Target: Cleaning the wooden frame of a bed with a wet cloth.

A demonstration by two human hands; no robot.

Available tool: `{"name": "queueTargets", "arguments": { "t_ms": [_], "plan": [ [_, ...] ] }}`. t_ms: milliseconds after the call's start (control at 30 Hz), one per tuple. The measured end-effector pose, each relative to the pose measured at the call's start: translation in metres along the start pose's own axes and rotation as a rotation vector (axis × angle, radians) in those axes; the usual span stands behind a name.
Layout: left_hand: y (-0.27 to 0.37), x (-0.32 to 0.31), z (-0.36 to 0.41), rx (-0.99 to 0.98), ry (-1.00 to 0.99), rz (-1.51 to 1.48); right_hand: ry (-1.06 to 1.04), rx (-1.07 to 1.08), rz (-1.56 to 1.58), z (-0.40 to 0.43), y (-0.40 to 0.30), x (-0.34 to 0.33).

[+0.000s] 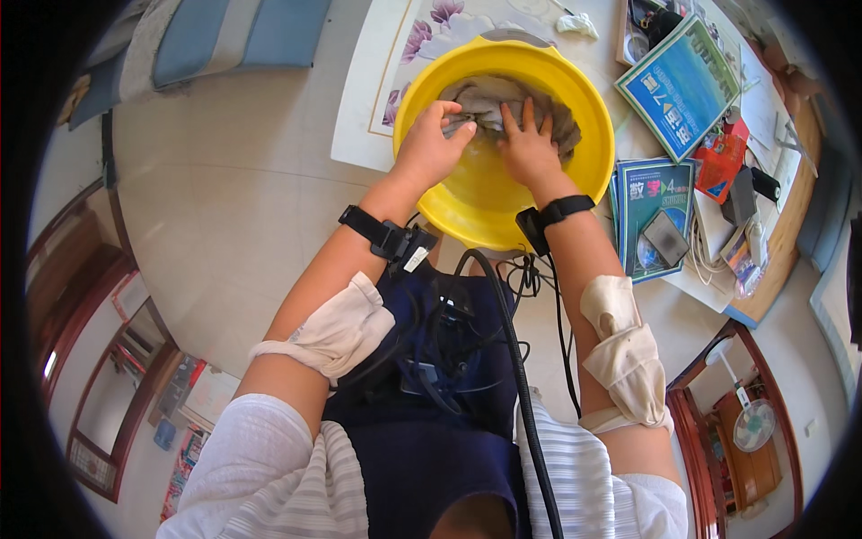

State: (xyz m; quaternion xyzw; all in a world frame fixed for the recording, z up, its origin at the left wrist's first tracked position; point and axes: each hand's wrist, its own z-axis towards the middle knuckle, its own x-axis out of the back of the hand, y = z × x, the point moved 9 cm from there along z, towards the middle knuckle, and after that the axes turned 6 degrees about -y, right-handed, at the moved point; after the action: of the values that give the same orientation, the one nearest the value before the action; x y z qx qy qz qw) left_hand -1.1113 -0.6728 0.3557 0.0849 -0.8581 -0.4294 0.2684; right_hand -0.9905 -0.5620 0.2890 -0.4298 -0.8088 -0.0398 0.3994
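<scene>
A round yellow plastic basin [506,222] stands before me at the table's edge. Pale grey, wet-looking cloth [481,94] lies bunched along its far inner side, and what seems to be shallow water covers the bottom. My right hand [528,145] presses on the cloth with its fingers spread. Above the cloth's near left edge is my left hand [438,141], its thumb and fingers curved and apart; whether its fingertips touch the cloth is hard to tell. Black straps with small devices circle both wrists, and cloth bands wrap both forearms.
Right of the basin lie textbooks [680,87], a grey phone-like device [665,237], a red packet [720,165] and white cables [704,249]. A crumpled white tissue [577,25] rests beyond the basin. A black cable [515,350] runs over my lap. A blue cushioned seat [236,37] stands far left.
</scene>
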Motion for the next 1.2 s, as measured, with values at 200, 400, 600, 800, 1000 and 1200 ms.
{"name": "queueTargets", "arguments": {
  "t_ms": [200, 400, 600, 800, 1000, 1200],
  "plan": [
    [-0.009, 0.006, -0.003, 0.04, -0.064, -0.025, -0.153, 0.036, -0.193, -0.01, -0.015, -0.014],
    [-0.014, 0.013, -0.003, 0.069, -0.065, -0.068, -0.163, -0.02, -0.157, -0.017, -0.008, -0.014],
    [-0.015, 0.009, -0.005, 0.065, -0.088, -0.087, -0.287, 0.104, -0.105, -0.027, -0.018, -0.03],
    [-0.015, 0.011, -0.008, 0.067, -0.07, -0.11, -0.109, 0.11, -0.174, -0.033, -0.018, -0.022],
    [-0.037, -0.009, -0.004, 0.219, -0.164, -0.228, 0.146, 0.368, 0.14, -0.028, -0.022, 0.016],
    [-0.016, -0.046, -0.032, 0.626, -0.276, -1.031, 0.125, 0.487, 1.134, -0.079, -0.035, 0.053]
  ]
}}
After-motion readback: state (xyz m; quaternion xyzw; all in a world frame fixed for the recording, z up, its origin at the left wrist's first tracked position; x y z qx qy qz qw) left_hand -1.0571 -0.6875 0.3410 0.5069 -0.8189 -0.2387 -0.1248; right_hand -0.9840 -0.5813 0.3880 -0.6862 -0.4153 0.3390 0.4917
